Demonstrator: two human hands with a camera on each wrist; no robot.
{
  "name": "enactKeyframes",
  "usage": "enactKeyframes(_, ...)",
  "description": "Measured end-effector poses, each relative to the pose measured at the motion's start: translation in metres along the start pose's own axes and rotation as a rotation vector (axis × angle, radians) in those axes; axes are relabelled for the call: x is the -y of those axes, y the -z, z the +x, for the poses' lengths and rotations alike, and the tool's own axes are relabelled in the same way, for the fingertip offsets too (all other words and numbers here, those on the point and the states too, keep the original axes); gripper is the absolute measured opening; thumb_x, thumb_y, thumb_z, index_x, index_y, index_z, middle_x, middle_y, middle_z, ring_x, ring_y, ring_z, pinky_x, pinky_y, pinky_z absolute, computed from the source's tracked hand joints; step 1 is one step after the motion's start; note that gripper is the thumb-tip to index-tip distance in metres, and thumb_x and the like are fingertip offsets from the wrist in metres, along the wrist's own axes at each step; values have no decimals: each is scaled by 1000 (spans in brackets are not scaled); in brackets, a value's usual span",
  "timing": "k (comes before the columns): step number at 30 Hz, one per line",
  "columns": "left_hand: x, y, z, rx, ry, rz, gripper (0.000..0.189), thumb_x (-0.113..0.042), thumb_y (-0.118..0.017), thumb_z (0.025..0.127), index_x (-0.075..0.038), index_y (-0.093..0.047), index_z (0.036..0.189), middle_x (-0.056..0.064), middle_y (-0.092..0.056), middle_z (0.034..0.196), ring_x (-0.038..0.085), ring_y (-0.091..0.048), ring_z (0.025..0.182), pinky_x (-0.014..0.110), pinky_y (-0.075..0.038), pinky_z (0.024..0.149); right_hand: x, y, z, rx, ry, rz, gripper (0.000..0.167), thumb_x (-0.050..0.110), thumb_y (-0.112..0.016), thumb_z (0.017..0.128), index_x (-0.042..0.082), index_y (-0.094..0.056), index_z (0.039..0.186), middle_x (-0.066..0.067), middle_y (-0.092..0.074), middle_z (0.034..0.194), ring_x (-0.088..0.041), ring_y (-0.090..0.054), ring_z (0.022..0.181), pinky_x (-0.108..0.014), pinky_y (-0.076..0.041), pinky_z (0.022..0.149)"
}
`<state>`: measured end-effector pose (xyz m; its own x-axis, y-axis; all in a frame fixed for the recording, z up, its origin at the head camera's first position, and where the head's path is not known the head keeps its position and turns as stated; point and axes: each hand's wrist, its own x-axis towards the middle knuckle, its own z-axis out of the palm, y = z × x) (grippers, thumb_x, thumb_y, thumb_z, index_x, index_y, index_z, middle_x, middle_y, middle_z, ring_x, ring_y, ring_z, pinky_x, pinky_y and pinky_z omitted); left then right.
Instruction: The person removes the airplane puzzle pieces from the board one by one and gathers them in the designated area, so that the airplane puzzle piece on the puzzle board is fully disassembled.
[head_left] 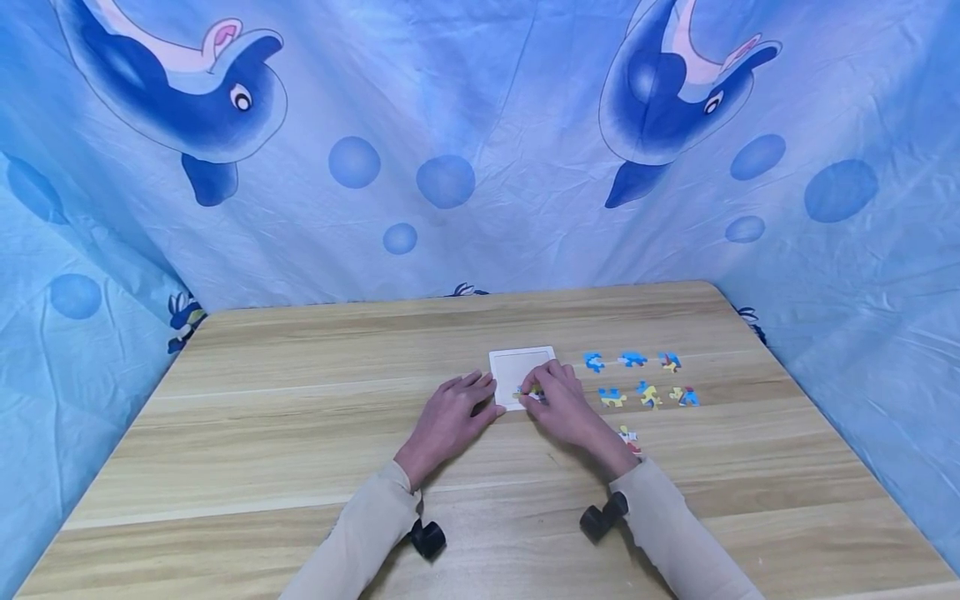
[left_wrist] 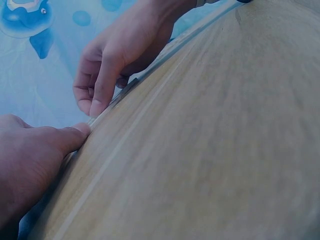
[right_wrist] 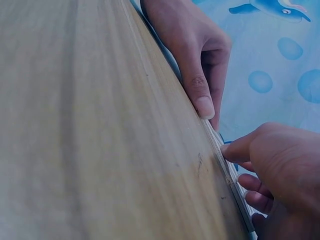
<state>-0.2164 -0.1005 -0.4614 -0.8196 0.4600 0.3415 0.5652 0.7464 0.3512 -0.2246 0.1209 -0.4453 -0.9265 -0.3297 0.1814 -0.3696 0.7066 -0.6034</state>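
Note:
A square white puzzle tray (head_left: 521, 353) with a raised rim lies on the wooden table. My left hand (head_left: 453, 417) rests at its near left corner, thumb against the near edge and fingertips along the left side. Over the tray's near right part, my right hand (head_left: 562, 404) pinches a small jigsaw piece (head_left: 517, 392) between thumb and fingers, low against the tray floor. More yellow and blue printing shows beneath these fingers, mostly hidden by them. In the right wrist view the left thumb (right_wrist: 204, 106) points straight down onto the tray edge.
Several loose jigsaw pieces lie right of the tray in rows, among them a blue one (head_left: 633, 358) and a yellow one (head_left: 649, 396). Another piece (head_left: 630, 437) sits partly behind the right wrist. A blue dolphin-print cloth (head_left: 450, 217) hangs around the table (head_left: 300, 400).

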Motion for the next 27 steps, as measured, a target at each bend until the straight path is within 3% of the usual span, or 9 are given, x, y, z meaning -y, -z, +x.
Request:
enactKeyframes(6,0,0,0,2,-1,3,49,-37,-69,101,-2,-68,135,11,-63,141,31,-55,135,49,-41,114,0,0,0,4,4,-6,20,14,-72,94,9,-68,113,-6,-52,106,-29,-42,100,-41,-37,82)
enactKeyframes(13,0,-1,0,-5,-4,5,49,-37,-69,101,-2,-68,135,11,-64,140,31,-55,135,49,-41,114,-1,1,1,18,7,-11,20,13,-71,94,8,-67,113,-8,-52,108,-31,-43,102,-44,-38,84)
enactKeyframes(21,-1,-1,0,-1,1,0,49,-38,-69,101,-3,-68,135,10,-63,140,31,-55,135,49,-42,114,-2,1,3,36,-15,55,23,12,-69,96,8,-57,114,-7,-53,110,-31,-41,105,-48,-36,90)
enactKeyframes(27,-1,0,0,5,7,1,50,-38,-69,100,-3,-68,135,11,-63,140,31,-55,135,49,-41,115,-4,2,2,10,7,79,23,9,-70,95,7,-63,117,-5,-59,106,-29,-44,103,-45,-39,88)
